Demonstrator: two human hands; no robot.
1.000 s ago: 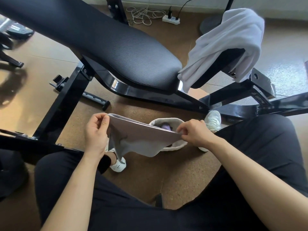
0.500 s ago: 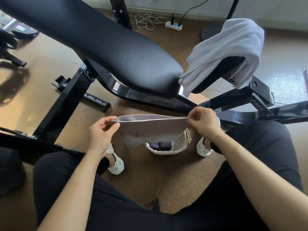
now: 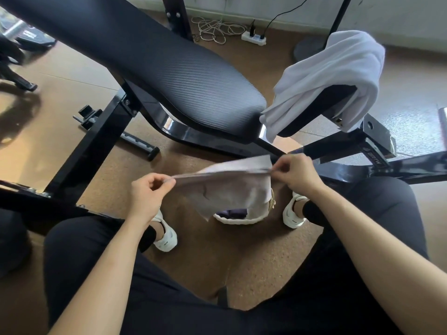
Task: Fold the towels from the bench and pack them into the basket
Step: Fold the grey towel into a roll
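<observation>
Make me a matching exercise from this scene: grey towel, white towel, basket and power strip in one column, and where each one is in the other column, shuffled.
1. grey towel
2. white towel
3. basket
4. power strip

A. by the wall
B. pinched between left hand and right hand
C. draped over the bench end
D. between the shoes

Pairs: 1-B, 2-C, 3-D, 4-A

both hands, left hand [image 3: 147, 197] and right hand [image 3: 294, 174], pinch a grey towel [image 3: 232, 187] above the basket [image 3: 238, 220].
</observation>
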